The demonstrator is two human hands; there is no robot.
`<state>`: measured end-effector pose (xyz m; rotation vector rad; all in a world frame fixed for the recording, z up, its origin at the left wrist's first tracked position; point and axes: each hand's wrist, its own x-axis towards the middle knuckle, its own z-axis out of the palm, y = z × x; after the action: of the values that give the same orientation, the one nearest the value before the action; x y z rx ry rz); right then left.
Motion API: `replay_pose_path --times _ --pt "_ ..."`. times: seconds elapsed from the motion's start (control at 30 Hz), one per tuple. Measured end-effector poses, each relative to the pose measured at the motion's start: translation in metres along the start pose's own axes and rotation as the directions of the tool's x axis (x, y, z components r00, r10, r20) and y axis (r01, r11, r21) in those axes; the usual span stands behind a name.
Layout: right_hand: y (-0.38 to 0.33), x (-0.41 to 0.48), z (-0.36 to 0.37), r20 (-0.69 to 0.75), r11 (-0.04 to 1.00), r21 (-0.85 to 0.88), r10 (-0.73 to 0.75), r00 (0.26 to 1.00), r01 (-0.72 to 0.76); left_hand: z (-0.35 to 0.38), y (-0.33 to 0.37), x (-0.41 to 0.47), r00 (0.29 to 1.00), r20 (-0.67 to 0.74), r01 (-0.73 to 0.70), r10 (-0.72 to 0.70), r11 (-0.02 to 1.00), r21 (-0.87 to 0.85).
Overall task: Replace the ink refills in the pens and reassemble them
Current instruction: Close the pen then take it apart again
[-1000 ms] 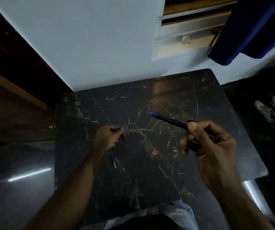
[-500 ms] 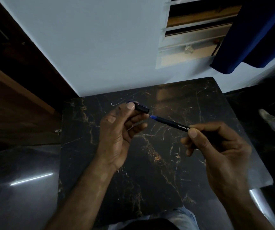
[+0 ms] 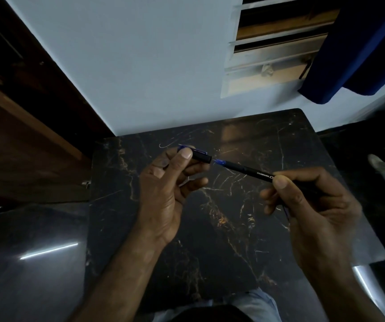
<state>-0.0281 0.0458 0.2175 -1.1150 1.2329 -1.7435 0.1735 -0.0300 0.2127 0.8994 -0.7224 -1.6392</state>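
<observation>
My right hand (image 3: 307,205) grips a black pen (image 3: 247,169) with a blue tip, which points up and left over the dark marble table (image 3: 279,140). My left hand (image 3: 163,189) holds a black pen cap (image 3: 199,156) between thumb and fingers, its open end facing the pen tip. A small gap separates cap and tip. A thin blue stick, perhaps a refill (image 3: 286,211), shows under my right fingers; what it is stays unclear.
The table stands against a pale wall (image 3: 140,66). A dark wooden door (image 3: 24,135) is at the left and a blue curtain (image 3: 361,47) at the upper right. Shoes (image 3: 384,168) lie on the dark floor at the right.
My left hand lifted from the table with the cap and brought it up to the pen tip. The gap between cap and tip has closed to a sliver.
</observation>
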Motion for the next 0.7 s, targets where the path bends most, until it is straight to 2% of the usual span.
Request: replay_pose_path --times 0.3,0.6,0.7 --pt "0.000 0.001 0.014 0.063 1.000 0.023 -0.007 0.998 0.006 0.012 -0.005 -0.005 0.996 0.037 -0.086 0.084 0.994 0.062" --pt "0.005 0.006 0.030 0.147 0.998 -0.045 0.043 0.988 -0.036 0.004 -0.003 -0.005 0.984 -0.015 -0.178 0.179 0.982 0.057" --pt "0.007 0.012 0.039 0.196 0.999 -0.043 0.011 0.980 -0.003 -0.002 -0.002 -0.002 0.974 -0.039 -0.222 0.224 0.974 0.054"
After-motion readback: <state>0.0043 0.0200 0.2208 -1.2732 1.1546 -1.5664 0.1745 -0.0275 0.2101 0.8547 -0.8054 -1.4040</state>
